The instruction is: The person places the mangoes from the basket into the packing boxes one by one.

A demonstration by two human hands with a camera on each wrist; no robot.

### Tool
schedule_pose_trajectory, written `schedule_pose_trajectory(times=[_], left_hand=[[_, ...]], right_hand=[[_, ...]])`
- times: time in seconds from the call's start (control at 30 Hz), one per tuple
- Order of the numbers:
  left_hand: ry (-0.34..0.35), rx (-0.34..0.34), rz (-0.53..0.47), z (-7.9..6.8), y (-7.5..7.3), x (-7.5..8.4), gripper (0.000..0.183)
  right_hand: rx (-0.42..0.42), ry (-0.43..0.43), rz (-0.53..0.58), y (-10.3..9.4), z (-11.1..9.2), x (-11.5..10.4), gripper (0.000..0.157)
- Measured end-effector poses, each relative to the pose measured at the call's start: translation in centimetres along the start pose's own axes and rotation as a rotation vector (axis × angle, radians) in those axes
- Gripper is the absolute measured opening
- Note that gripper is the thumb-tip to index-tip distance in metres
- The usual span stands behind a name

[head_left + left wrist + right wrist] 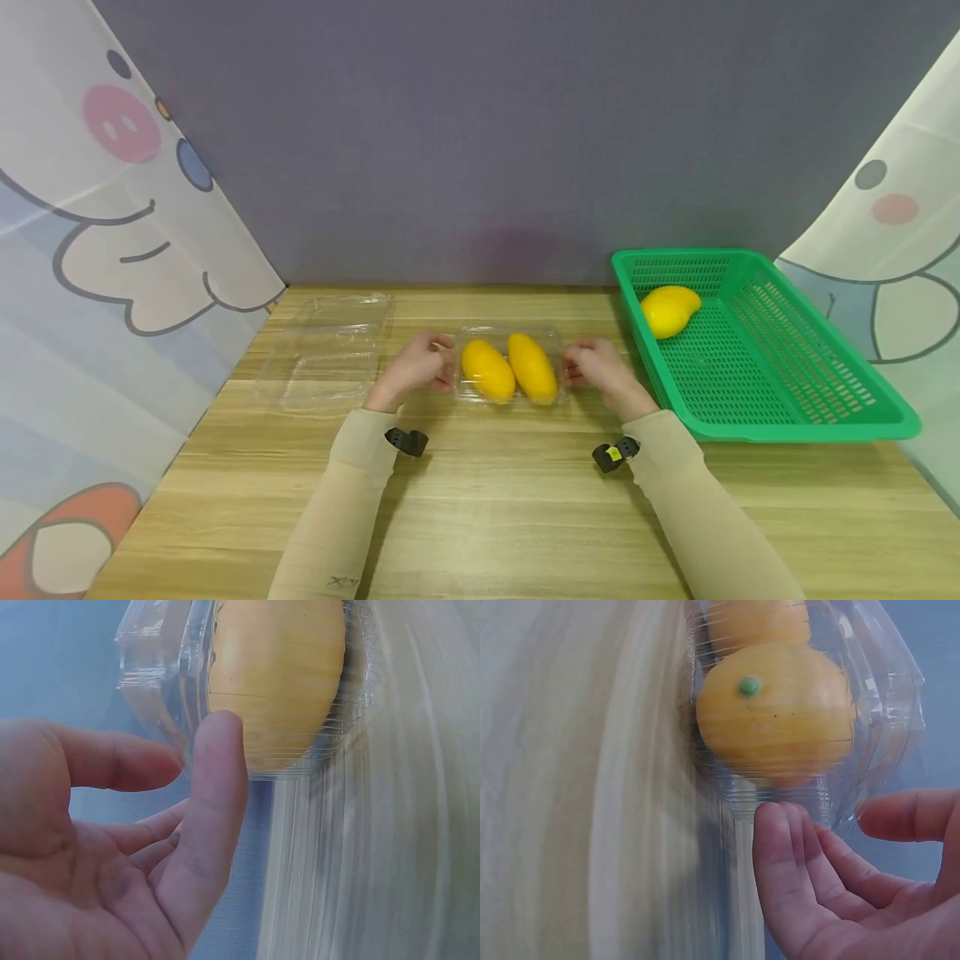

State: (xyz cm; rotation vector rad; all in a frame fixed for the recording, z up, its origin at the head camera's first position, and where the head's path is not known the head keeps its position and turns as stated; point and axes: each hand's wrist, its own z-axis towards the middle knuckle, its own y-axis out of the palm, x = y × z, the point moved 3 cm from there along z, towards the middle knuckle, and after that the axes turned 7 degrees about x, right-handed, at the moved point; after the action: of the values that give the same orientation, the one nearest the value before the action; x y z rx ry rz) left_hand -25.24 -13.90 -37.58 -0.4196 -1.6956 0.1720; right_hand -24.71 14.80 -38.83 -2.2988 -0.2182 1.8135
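Observation:
Two yellow mangoes [487, 371] [533, 369] lie side by side in a clear plastic clamshell box [467, 332] on the table. One mango [780, 720] shows a green stem spot through the ribbed wall in the right wrist view. At the box's left end, my left hand [422, 367] pinches the rim, thumb on the lid side and fingers against the wall. My right hand [596, 367] does likewise at the right end, its fingertips [772, 817] right at the wall. The lid [146, 660] covers the mangoes.
An open clear clamshell box [322, 358] lies on the wooden table [495, 517] to the left. A green plastic basket [806, 433] stands to the right, with yellow fruit [667, 311] in its far left corner. A grey partition [465, 150] rises behind the table.

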Motion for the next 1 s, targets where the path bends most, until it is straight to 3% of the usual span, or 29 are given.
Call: schedule_pose_trajectory(times=[0.37,0.87,1.0], left_hand=[[0.003,-0.003,-0.02,0.25,0.28,-0.13,0.044],[-0.001,-0.003,-0.006,-0.06,0.34,0.06,0.043],[-0.003,-0.029,0.03,-0.3,0.34,0.33,0.054]], right_hand=[[-0.026,0.003,0.064,-0.09,-0.05,0.44,0.036],[-0.035,-0.011,0.069,-0.05,0.18,0.58,0.034],[-0.031,-0.012,0.078,-0.04,0.19,0.56,0.033]])
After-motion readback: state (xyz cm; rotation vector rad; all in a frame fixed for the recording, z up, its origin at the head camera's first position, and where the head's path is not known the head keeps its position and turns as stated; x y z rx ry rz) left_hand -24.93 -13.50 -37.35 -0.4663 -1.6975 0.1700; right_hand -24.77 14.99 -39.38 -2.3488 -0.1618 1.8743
